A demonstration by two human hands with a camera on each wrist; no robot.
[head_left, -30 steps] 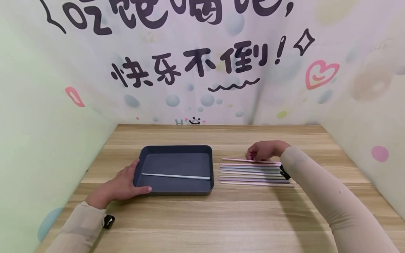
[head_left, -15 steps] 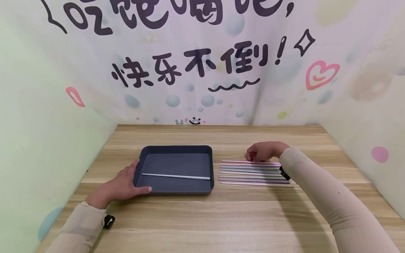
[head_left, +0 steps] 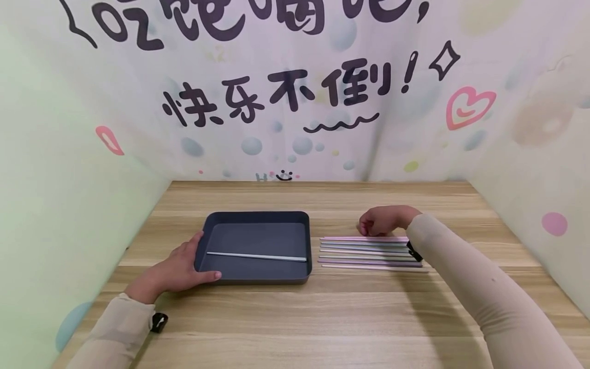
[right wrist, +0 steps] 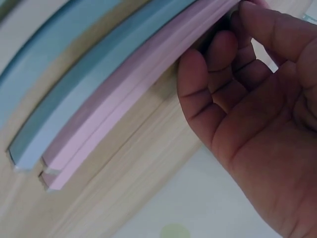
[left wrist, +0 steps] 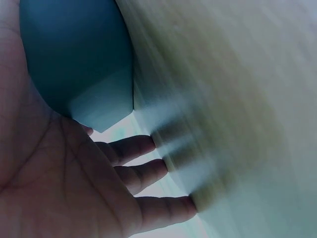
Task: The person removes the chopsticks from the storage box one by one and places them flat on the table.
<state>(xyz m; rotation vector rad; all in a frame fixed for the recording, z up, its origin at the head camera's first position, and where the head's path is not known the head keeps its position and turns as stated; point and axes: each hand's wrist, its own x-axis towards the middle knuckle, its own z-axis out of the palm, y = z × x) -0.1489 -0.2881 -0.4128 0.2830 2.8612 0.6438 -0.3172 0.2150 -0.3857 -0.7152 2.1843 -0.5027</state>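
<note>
A dark grey rectangular tray (head_left: 258,236) lies on the left half of the table, with a pale chopstick (head_left: 256,256) slanting across its floor. My left hand (head_left: 177,274) rests against the tray's left side, fingers fairly straight and thumb over the front corner. In the left wrist view its fingertips (left wrist: 181,208) touch the table. Right of the tray, several pastel chopsticks (head_left: 369,259) lie side by side. My right hand (head_left: 384,220) pinches a pink chopstick (right wrist: 119,99) at the far side of this row, where it lies against another pink one. My right sleeve hides the row's right ends.
The wood-grain table (head_left: 295,328) meets a printed cloth (head_left: 295,148) at its back edge. Light walls stand at the left and right. The tray's right wall is a short gap away from the chopstick tips.
The pink chopstick in my right hand has moved toward the row and turned level, from slightly apart to against the neighbouring pink one. My left hand and the tray have stayed put.
</note>
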